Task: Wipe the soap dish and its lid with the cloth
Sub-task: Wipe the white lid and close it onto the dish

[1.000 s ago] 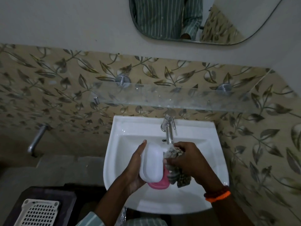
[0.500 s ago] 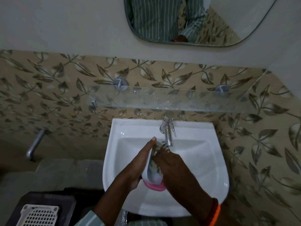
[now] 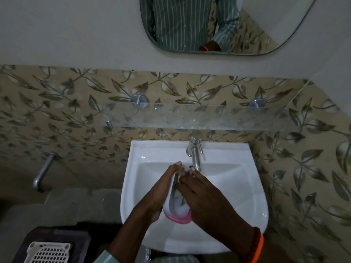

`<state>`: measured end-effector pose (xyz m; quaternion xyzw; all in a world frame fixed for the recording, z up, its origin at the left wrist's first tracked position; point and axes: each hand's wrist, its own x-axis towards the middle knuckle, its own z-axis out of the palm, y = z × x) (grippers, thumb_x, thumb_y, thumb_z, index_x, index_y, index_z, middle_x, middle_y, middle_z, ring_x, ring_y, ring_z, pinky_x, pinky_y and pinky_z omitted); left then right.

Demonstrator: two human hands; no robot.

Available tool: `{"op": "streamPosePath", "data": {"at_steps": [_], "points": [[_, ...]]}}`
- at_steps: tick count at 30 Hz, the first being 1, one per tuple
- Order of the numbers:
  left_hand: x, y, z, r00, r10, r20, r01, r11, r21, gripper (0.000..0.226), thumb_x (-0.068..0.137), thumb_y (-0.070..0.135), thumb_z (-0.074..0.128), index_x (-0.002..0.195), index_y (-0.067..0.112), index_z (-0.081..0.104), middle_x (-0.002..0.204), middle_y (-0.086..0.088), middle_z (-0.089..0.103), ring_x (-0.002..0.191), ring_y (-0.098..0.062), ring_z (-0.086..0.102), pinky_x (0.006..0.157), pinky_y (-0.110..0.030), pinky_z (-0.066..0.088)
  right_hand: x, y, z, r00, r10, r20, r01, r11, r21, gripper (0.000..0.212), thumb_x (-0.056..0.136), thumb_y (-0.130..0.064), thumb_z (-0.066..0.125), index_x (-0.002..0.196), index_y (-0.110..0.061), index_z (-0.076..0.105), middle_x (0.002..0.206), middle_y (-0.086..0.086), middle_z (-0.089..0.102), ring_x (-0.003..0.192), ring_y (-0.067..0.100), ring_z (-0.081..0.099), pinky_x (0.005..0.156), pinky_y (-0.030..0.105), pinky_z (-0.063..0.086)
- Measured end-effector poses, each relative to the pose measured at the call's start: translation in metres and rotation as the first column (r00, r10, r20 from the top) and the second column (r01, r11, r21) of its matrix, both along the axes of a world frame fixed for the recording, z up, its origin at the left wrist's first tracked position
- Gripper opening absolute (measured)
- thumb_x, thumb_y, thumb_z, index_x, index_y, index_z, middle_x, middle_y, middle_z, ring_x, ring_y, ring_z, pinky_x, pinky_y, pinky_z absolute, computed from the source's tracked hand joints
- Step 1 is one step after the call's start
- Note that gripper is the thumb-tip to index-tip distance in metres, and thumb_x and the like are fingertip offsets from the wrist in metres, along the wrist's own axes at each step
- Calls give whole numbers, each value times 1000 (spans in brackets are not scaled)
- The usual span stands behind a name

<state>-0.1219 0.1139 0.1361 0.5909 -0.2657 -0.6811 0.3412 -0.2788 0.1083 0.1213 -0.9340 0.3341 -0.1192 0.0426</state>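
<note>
Over the white sink (image 3: 237, 215), my left hand (image 3: 161, 188) holds the white soap dish lid (image 3: 177, 207) on edge, its hollow side turned to the right. A pink soap dish part (image 3: 178, 219) shows under the lid's lower end. My right hand (image 3: 201, 194) presses the patterned cloth (image 3: 181, 177) flat into the lid's hollow. Most of the cloth is hidden beneath that hand; only bits show near the fingertips.
A chrome tap (image 3: 195, 154) stands just behind my fingertips. A glass shelf (image 3: 190, 116) runs along the leaf-patterned tiles, with a mirror (image 3: 228, 25) above. A white perforated plastic piece (image 3: 48, 252) lies on a dark stool at bottom left. A pipe (image 3: 42, 171) juts from the left wall.
The lid has turned from facing up to standing on edge. My right hand moved from beside it with the bunched cloth into the lid's hollow, and has slid further along it.
</note>
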Motion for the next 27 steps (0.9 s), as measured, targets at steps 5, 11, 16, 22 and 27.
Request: {"op": "streamPosePath", "data": {"at_steps": [5, 11, 16, 22, 27], "points": [[-4, -5, 4, 993, 118, -2, -118, 993, -30, 70, 79, 70, 58, 136, 31, 54, 130, 0, 60, 115, -20, 58, 110, -43, 44, 1, 21, 15, 985, 9, 174, -54, 965, 256, 38, 67, -5, 51, 99, -17, 67, 100, -2, 71, 98, 15, 61, 108, 39, 42], [-2, -14, 6, 984, 172, -52, -171, 985, 31, 43, 106, 43, 35, 116, 18, 68, 113, -14, 72, 105, -23, 66, 86, -32, 55, -8, -17, 17, 1000, -1, 31, 5, 992, -129, 34, 98, -15, 43, 110, -1, 71, 112, 15, 73, 106, 24, 68, 109, 49, 41], [-18, -16, 12, 954, 281, -99, -272, 957, 101, 55, 97, 55, 41, 105, 10, 71, 96, -21, 71, 91, -28, 65, 79, -37, 53, -2, 6, 10, 999, -40, -7, 39, 993, -113, 45, 79, 3, 36, 105, 1, 72, 106, 18, 73, 100, 31, 69, 104, 45, 47], [-34, -16, 11, 916, 384, -113, -388, 921, -19, 35, 101, 48, 41, 99, 21, 64, 90, -7, 69, 89, -21, 60, 68, -31, 50, 8, 21, 27, 963, -233, 134, 195, 949, 246, 36, 84, 0, 44, 104, -12, 72, 92, 2, 72, 83, 16, 67, 88, 26, 54], [-40, -15, 22, 836, 433, -339, -477, 877, -56, 40, 86, 44, 55, 66, 17, 76, 70, -8, 70, 62, -16, 70, 64, -27, 57, 16, 15, 46, 637, -638, 433, 238, 697, 676, 42, 82, 1, 59, 115, -22, 69, 109, -13, 69, 102, -5, 62, 89, 7, 47]]}}
